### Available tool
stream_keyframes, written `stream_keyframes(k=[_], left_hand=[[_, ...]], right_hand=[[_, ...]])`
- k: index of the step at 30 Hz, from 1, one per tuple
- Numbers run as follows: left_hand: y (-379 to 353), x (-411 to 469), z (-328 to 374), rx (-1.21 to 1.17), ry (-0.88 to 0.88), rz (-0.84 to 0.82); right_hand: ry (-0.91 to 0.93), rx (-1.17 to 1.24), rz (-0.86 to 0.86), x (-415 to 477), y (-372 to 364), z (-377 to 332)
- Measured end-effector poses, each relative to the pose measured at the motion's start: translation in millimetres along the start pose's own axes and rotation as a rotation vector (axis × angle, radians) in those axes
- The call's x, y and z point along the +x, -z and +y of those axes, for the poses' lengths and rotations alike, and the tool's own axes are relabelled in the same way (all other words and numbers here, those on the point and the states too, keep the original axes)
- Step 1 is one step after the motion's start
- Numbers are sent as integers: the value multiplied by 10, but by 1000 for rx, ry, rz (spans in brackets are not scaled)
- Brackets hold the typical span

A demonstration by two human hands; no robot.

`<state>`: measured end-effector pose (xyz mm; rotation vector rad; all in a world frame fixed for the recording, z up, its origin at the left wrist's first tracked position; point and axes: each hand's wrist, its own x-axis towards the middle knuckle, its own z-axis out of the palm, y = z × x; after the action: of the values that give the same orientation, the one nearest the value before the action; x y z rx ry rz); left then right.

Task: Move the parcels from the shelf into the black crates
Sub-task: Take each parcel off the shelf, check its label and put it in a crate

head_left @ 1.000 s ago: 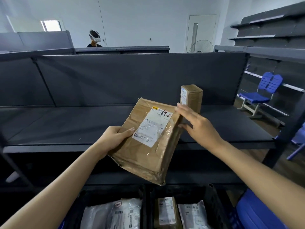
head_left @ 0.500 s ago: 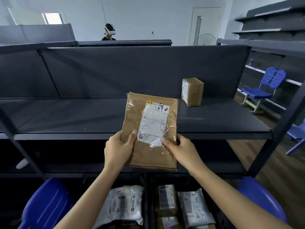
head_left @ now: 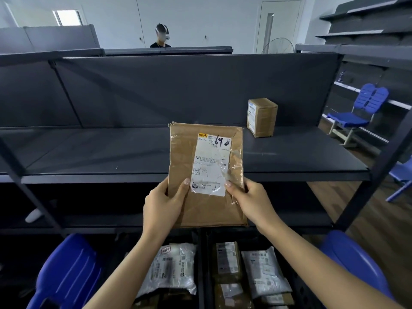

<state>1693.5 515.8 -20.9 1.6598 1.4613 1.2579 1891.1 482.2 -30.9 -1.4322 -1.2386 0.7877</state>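
Your left hand [head_left: 163,204] and right hand [head_left: 249,201] pinch the flat brown cardboard parcel [head_left: 182,152].
Thumbs pressed on its front face, other fingers hidden behind; it's upright, in front of the dark grey metal shelf [head_left: 89,150], above the black plastic crates [head_left: 202,264]. One small brown taped box [head_left: 263,118] stands on the shelf, right of it.

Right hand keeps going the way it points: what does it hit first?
The right hand is gripping the flat parcel, thumb on its label. Beyond that, it would likely meet the front edge of the shelf; depth is unclear.
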Motion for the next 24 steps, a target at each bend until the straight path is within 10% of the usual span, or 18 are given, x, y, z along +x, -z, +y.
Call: stream_keyframes(k=[24], left_hand=[[-1019, -1542, -932, -16, 374, -472]], right_hand=[[-559, -296, 17, -1468, 847, 1257]])
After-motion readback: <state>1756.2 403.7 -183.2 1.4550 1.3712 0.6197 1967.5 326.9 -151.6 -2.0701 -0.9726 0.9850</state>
